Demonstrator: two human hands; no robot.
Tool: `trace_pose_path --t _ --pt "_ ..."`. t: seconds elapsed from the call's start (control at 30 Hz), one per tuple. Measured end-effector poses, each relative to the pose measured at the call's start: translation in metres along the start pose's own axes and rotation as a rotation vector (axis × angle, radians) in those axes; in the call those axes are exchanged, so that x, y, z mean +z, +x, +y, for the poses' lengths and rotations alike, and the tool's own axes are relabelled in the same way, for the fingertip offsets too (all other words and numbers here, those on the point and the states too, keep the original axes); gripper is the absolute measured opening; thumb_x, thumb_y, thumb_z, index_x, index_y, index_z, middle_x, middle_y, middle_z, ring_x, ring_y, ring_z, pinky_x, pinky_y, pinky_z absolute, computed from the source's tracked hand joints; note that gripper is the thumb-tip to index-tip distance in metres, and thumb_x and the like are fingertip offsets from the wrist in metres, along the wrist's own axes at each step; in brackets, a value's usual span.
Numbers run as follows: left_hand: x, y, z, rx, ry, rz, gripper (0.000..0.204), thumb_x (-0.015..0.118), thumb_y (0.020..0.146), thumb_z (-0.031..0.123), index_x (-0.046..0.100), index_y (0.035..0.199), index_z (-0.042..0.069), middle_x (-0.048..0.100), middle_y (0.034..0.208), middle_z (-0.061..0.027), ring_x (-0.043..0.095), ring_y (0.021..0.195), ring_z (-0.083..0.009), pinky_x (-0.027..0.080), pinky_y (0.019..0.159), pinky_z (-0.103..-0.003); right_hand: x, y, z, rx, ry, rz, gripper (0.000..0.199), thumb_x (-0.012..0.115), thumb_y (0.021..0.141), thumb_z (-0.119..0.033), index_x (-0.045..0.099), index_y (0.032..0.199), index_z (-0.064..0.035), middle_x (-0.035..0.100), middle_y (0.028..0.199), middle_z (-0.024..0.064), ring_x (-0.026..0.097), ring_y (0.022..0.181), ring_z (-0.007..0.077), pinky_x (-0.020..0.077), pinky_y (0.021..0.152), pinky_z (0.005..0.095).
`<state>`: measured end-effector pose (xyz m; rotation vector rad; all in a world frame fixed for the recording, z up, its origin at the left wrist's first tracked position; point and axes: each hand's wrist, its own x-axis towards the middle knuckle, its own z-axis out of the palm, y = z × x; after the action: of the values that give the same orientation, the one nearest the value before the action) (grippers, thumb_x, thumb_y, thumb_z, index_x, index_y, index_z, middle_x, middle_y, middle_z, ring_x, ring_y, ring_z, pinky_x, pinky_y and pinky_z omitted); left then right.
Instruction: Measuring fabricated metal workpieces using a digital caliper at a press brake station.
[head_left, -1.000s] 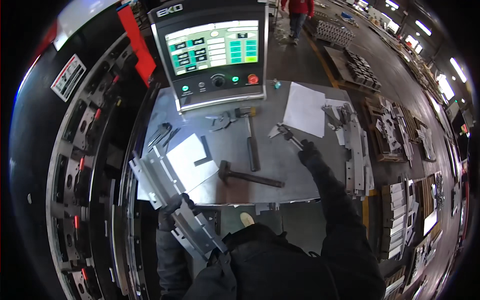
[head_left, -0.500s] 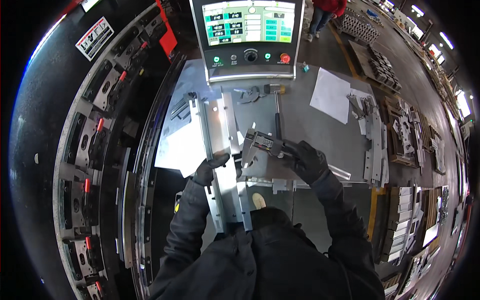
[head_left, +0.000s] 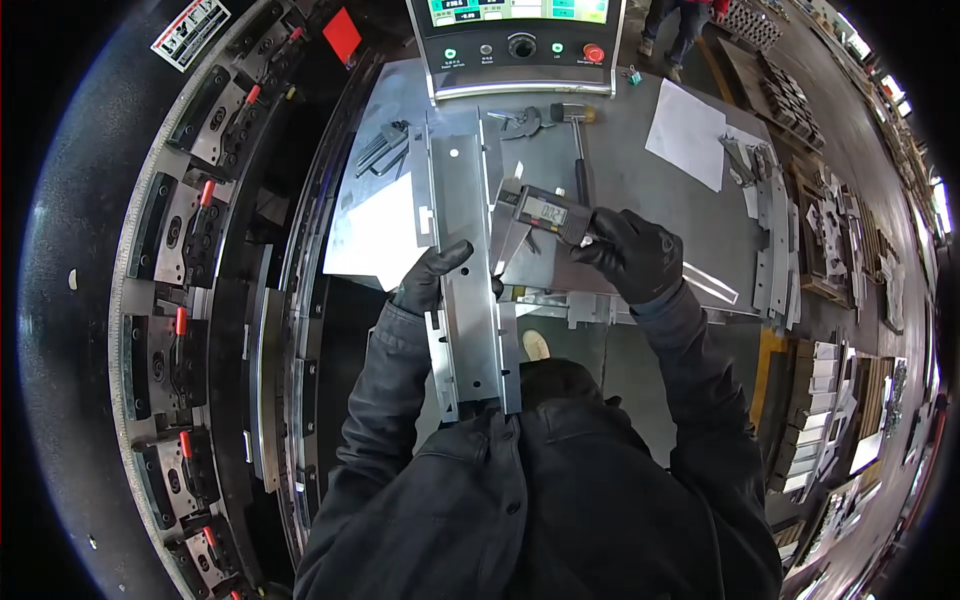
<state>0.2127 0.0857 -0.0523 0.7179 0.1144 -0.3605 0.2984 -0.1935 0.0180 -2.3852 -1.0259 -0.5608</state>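
Nearest: bent sheet-metal channel (head_left: pixel 465 220), held lengthwise in front of the chest, near end at the dark jacket (head_left: pixel 450 500), far end out over the table. Left hand (head_left: pixel 430 278), black glove, clamped on the channel about mid-length: thumb over the left flange onto the web, fingertips showing at the right flange. Right hand (head_left: pixel 640 258), also gloved, closed around a digital caliper (head_left: pixel 548 212), display up, beam sticking out past the hand to the right. Caliper jaws apart, right at the channel's right flange; can't tell if they touch it. Beyond that, grey metal table (head_left: pixel 625 150): white sheet (head_left: pixel 370 240) left of the channel, hex keys (head_left: pixel 382 147) above it, hammer (head_left: pixel 580 165) right of the channel, curved metal gauge (head_left: pixel 525 122) beside its head. Paper (head_left: pixel 690 132) farther right, next to stacked bent strips (head_left: pixel 778 240). Left of table: machine clamps with red levers (head_left: pixel 208 193). Far edge: control console (head_left: pixel 520 75), red button (head_left: pixel 593 53). Behind it, a co-worker's legs (head_left: pixel 685 40), rest cropped.
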Motion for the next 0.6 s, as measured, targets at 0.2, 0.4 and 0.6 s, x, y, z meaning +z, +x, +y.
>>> trace_pose_path --t 0.2,0.4,0.6 --pt "0.025 -0.009 0.014 0.011 0.013 -0.04 0.029 0.059 0.085 0.01 0.056 0.108 -0.007 0.066 0.09 -0.0146 0.065 0.084 -0.0239 0.05 0.082 -0.035 -0.011 0.008 -0.004 -0.006 -0.073 -0.021 0.051 0.06 0.072 -0.054 0.059 0.105 -0.0156 0.059 0.072 0.0006 0.057 0.051 0.0192 0.042 0.043 0.0304" --pt "0.03 -0.016 0.021 0.065 -0.034 -0.089 0.032 0.059 0.084 0.011 0.054 0.11 -0.006 0.064 0.094 -0.0155 0.064 0.086 -0.0251 0.05 0.081 -0.035 -0.018 0.009 -0.011 -0.042 0.116 0.057 0.054 0.065 0.07 -0.052 0.058 0.108 -0.0144 0.061 0.074 0.001 0.058 0.052 0.0192 0.0437 0.045 0.0305" --pt "0.044 -0.013 0.017 0.089 -0.123 -0.154 0.037 0.059 0.083 0.013 0.05 0.114 -0.006 0.062 0.1 -0.0184 0.064 0.087 -0.0283 0.051 0.078 -0.036 -0.02 0.014 -0.005 0.024 0.188 0.165 0.055 0.068 0.071 -0.048 0.057 0.11 -0.0113 0.063 0.077 0.0031 0.059 0.054 0.0198 0.0453 0.047 0.0308"
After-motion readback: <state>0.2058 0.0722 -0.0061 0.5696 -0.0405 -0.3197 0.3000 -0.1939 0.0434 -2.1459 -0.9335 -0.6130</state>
